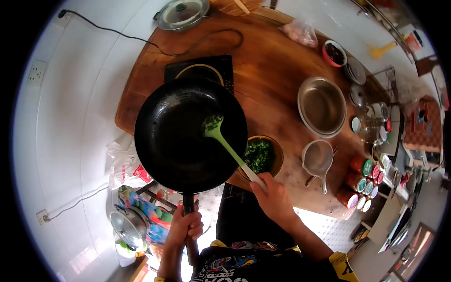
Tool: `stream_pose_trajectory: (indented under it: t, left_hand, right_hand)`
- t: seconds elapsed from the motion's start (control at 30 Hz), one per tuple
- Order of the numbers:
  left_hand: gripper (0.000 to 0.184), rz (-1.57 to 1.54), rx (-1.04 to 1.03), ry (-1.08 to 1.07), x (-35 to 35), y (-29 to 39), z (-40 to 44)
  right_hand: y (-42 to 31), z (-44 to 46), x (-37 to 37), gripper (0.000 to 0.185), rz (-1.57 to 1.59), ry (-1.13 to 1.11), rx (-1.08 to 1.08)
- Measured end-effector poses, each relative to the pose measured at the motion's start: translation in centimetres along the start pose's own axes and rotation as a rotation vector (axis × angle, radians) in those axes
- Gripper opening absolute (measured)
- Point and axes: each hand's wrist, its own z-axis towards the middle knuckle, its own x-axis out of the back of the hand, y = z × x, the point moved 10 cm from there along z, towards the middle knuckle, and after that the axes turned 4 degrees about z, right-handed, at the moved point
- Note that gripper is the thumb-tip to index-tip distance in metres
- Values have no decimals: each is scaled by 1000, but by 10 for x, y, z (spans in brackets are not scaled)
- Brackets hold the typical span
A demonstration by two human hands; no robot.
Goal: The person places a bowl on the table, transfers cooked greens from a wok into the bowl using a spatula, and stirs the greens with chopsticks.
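Observation:
My left hand (189, 226) is wrapped round the handle of a black wok (174, 150), which is held up in front of me, partly over the table edge. In my right hand (275, 197) is the pale handle of a green spatula (228, 146). Its head, with bits of chopped greens on it, is over the wok's inside; whether it touches the surface I cannot tell. The wok looks bare and shiny inside. Just right of the wok, a bowl of chopped greens (259, 156) stands on the table, partly hidden by the wok and spatula.
An induction cooker (227, 70) lies behind the wok on the wooden table (272, 89). To the right are a metal basin (322, 107), a small saucepan (317, 159) and several jars (361, 165). A lidded pan (182, 14) is at the back; a lidded pot (128, 228) stands lower left.

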Motion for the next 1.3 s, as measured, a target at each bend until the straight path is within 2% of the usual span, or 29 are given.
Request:
stream_pose_trajectory:
  t: [0.27,0.37,0.47,0.57,0.6,0.63,0.7,0.77,0.9,0.93,0.97,1.03,1.1,1.2,1.23,1.27,1.3]
  left_hand:
    - [19,-101,61,-73,23,26,38]
    - [19,-189,83,-117,26,33,64]
    - [15,-206,32,-174,35,36,91]
    - [15,-230,34,-172,34,46,111]
    - [14,-254,35,-158,35,48,118]
    - [14,-267,23,-273,30,52,127]
    - [13,-255,39,-253,31,56,142]
    - [12,-228,74,-243,28,58,153]
    - [21,-141,86,-184,33,57,180]
    - [23,-14,-29,-239,27,66,182]
    - [23,0,-13,-248,25,64,185]
    - [8,3,-41,-193,31,68,189]
    - [13,-18,-50,-285,21,69,187]
    - [24,227,-90,8,43,80,178]
    - [24,242,-89,7,48,79,172]
    - [25,750,-529,306,62,123,148]
    - [26,1246,-976,613,43,153,107]
  right_hand:
    - [-8,17,-20,18,-43,-16,-44]
    - [-24,25,-46,20,-7,-103,-17]
    - [-50,32,-57,21,105,-59,-14]
    - [-51,30,-50,21,214,-60,-157]
    - [-49,24,-42,21,221,-75,-207]
    - [-43,18,-33,21,229,-90,-256]
    - [-33,1,-6,22,197,-50,-224]
    - [-5,-28,17,22,144,-14,-410]
    - [34,-77,51,25,44,136,-633]
    - [43,-87,53,25,53,170,-624]
    - [55,-93,54,26,62,197,-604]
    - [72,-104,51,26,80,205,-607]
    - [76,-108,51,26,102,215,-595]
    - [82,-114,42,27,134,185,-671]
    - [83,-114,40,27,154,186,-667]
    - [83,-112,39,26,173,187,-657]
    - [82,-112,40,26,184,191,-655]
